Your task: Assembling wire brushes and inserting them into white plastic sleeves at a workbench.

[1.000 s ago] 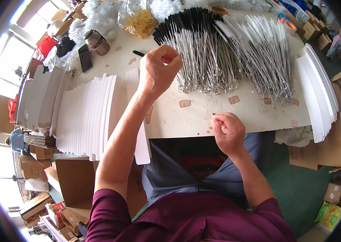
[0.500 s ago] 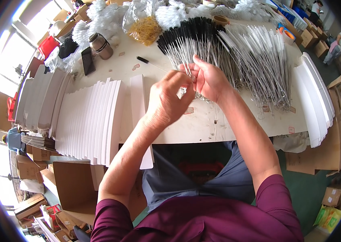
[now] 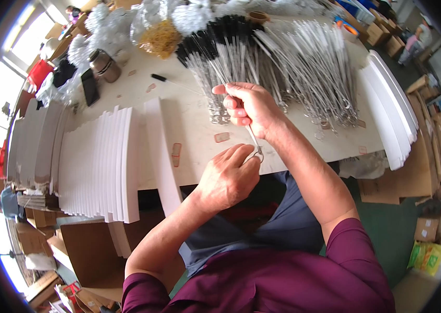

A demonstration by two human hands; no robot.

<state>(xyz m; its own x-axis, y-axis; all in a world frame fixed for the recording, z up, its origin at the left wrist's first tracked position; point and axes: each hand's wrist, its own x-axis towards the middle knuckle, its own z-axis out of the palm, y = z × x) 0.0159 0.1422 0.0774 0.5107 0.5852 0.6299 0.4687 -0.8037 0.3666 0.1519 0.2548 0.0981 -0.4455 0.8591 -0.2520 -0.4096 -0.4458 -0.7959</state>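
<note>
The left hand (image 3: 228,180) is closest to the body, just over the near edge of the table (image 3: 293,141). Its thumb and first finger are pinched together on the little wire loop at the bottom end of a thin wire brush (image 3: 252,136). The loop is tiny, so I think it is a loop, but the view is not sharp there.

A bit farther out, the right hand (image 3: 252,107) is curled shut around the middle of the same brush. The wire runs up through the fist toward the big pile.

To do this step well, I would keep the pinch on the loop tight and the wire straight between both hands. Pull slowly, so the soft wire does not bend. Keep the brush end clear of the pile, because the bristles could catch on the others.

To the left lies a row of white foam strips (image 3: 100,161), leaning on each other. One strip pokes out toward the hands. Small tape-like bits lie on the table near them.

Farther back is the heap of wire brushes with black tips (image 3: 220,36), and beside it a heap of plain silver wires (image 3: 309,68). One loose brush (image 3: 171,82) lies alone. At the far edge sit a bag of yellow rubber bands (image 3: 160,36), a dark phone (image 3: 90,86) and a metal cup (image 3: 103,65).
</note>
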